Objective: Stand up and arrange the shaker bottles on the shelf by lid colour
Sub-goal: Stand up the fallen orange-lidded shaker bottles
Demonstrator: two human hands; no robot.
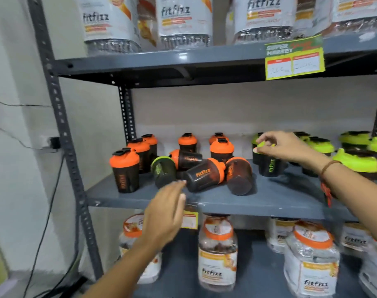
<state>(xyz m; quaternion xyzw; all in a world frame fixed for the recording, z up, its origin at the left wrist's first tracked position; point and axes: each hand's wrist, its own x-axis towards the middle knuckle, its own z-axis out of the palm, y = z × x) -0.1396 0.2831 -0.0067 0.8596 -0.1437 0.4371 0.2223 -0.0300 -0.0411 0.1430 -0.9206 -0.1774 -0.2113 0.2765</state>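
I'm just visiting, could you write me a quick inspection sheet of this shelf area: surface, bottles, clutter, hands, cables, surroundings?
Surface: grey metal middle shelf, dusty-looking.
Job's things: orange-lid shakers upright on the left; three orange ones toppled mid-shelf beside a lying green-lid shaker; green-lid shakers upright on the right.
Clutter: price tag on the upper shelf edge.
Hands: left hand open, reaching toward the toppled bottles; right hand with fingers pinching the lid of a standing green shaker.
Cables: black cable hanging down the wall on the left.
Surroundings: Fitfizz jars above and below.
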